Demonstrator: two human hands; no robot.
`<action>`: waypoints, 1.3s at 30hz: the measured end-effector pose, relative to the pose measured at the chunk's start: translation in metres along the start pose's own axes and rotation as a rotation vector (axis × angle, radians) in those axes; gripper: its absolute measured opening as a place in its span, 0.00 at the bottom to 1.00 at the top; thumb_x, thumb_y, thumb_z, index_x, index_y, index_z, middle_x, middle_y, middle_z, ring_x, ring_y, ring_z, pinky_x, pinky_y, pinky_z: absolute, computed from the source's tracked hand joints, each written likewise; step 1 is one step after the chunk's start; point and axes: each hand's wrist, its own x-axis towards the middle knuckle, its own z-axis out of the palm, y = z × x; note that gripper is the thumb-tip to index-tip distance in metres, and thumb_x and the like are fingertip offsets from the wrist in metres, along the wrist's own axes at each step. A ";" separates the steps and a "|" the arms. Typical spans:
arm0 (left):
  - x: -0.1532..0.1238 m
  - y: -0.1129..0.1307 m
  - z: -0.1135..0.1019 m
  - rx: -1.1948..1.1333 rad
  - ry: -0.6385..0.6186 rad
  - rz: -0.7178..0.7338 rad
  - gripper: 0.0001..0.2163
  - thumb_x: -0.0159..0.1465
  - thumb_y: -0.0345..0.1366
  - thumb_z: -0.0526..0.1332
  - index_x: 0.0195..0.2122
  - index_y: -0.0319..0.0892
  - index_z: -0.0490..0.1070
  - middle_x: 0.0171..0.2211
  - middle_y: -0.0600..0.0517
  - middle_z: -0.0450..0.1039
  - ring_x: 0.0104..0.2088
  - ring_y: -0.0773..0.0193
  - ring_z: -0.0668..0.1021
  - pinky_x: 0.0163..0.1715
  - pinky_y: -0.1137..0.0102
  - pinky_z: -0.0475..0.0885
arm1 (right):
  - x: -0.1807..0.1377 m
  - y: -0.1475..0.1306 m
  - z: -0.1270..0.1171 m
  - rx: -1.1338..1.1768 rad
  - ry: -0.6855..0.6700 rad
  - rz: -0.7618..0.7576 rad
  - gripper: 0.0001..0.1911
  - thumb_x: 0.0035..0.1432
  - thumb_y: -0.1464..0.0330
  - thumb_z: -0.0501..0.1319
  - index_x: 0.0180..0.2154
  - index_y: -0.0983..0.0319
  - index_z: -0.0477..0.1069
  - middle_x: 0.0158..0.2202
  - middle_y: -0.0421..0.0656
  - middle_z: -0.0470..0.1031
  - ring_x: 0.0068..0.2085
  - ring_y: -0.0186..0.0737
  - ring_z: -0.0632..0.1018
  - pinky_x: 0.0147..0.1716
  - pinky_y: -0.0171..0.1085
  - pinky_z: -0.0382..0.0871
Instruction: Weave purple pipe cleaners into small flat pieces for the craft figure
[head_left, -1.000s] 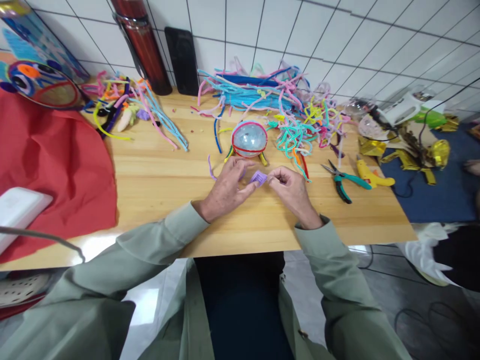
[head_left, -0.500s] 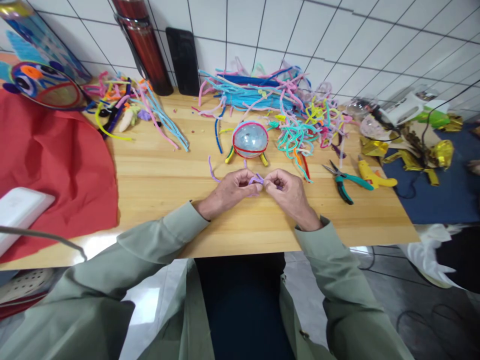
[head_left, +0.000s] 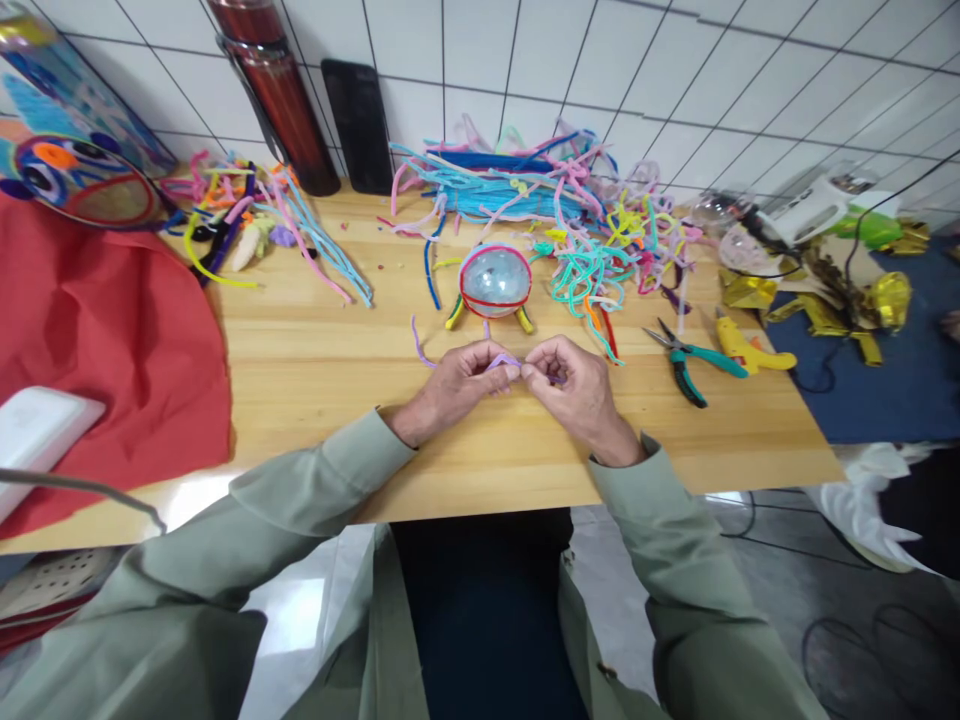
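Note:
Between my two hands, over the front middle of the wooden table, is a bent purple pipe cleaner [head_left: 504,360]. My left hand [head_left: 463,383] is closed, pinching it between thumb and forefinger; a purple end sticks out beyond the knuckles. My right hand [head_left: 574,388] is closed too, its fingertips pinching the same pipe cleaner close to the left thumb. Just beyond my hands sits a clear plastic ball [head_left: 495,281] banded with red and pink pipe cleaners, with yellow-and-green legs under it. The curled fingers partly hide the purple piece.
Pipe cleaners [head_left: 510,190] lie heaped along the tiled wall, with a teal tangle [head_left: 589,272] nearer. Right of my hands are pliers [head_left: 686,360] and a yellow glue gun [head_left: 750,348]. A phone [head_left: 358,125] and red thermos [head_left: 281,100] stand behind. Red cloth [head_left: 172,370] covers the left side.
The purple loop between my fingertips looks flatter and more drawn out now. Both hands stay nearly in place, and the view has shifted slightly.

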 end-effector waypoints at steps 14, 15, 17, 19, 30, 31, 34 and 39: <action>-0.005 0.007 0.002 0.096 0.006 0.061 0.20 0.65 0.55 0.72 0.36 0.41 0.76 0.28 0.55 0.70 0.29 0.67 0.70 0.33 0.70 0.66 | -0.003 -0.011 -0.009 -0.036 -0.018 -0.103 0.05 0.63 0.70 0.64 0.34 0.57 0.76 0.28 0.39 0.74 0.27 0.35 0.71 0.30 0.39 0.67; -0.005 0.007 0.001 0.090 0.002 0.054 0.20 0.65 0.54 0.72 0.36 0.41 0.76 0.28 0.55 0.71 0.30 0.67 0.70 0.34 0.69 0.67 | -0.003 -0.011 -0.009 -0.036 -0.020 -0.106 0.04 0.63 0.70 0.64 0.34 0.57 0.76 0.28 0.39 0.74 0.27 0.35 0.70 0.30 0.38 0.67; -0.005 0.008 0.001 0.076 -0.007 0.041 0.19 0.65 0.53 0.72 0.36 0.40 0.75 0.28 0.55 0.71 0.30 0.67 0.71 0.34 0.70 0.67 | -0.002 -0.011 -0.009 -0.041 -0.023 -0.116 0.04 0.64 0.69 0.64 0.34 0.57 0.76 0.28 0.39 0.74 0.27 0.35 0.70 0.30 0.38 0.67; -0.005 0.009 0.001 0.064 -0.016 0.030 0.18 0.65 0.51 0.72 0.36 0.40 0.75 0.28 0.55 0.71 0.30 0.67 0.71 0.35 0.70 0.68 | -0.002 -0.010 -0.009 -0.050 -0.021 -0.129 0.04 0.63 0.70 0.64 0.34 0.57 0.76 0.28 0.39 0.74 0.27 0.35 0.71 0.30 0.38 0.67; -0.005 0.013 0.002 0.022 -0.012 -0.045 0.13 0.64 0.45 0.71 0.36 0.41 0.74 0.27 0.55 0.73 0.29 0.67 0.73 0.35 0.69 0.70 | 0.000 -0.006 -0.008 -0.047 -0.047 -0.199 0.05 0.64 0.71 0.63 0.34 0.56 0.74 0.30 0.40 0.76 0.32 0.39 0.76 0.33 0.40 0.70; -0.005 0.014 0.003 0.012 -0.011 -0.049 0.13 0.64 0.45 0.71 0.36 0.41 0.74 0.27 0.55 0.73 0.29 0.67 0.73 0.35 0.69 0.70 | 0.000 -0.005 -0.008 -0.047 -0.051 -0.205 0.05 0.64 0.71 0.63 0.34 0.56 0.74 0.30 0.40 0.76 0.33 0.39 0.77 0.33 0.40 0.71; -0.006 0.015 0.004 -0.005 0.005 -0.058 0.13 0.63 0.45 0.71 0.35 0.42 0.74 0.27 0.56 0.72 0.29 0.67 0.72 0.35 0.69 0.69 | 0.000 -0.003 -0.007 -0.048 -0.034 -0.236 0.05 0.65 0.70 0.64 0.35 0.56 0.74 0.31 0.41 0.77 0.34 0.41 0.78 0.35 0.41 0.72; -0.007 0.016 0.005 -0.010 0.023 -0.039 0.14 0.62 0.47 0.72 0.35 0.42 0.74 0.27 0.57 0.68 0.30 0.67 0.69 0.35 0.69 0.67 | 0.003 0.004 -0.008 -0.030 0.021 -0.216 0.03 0.64 0.65 0.69 0.37 0.55 0.76 0.37 0.43 0.81 0.41 0.46 0.80 0.44 0.47 0.76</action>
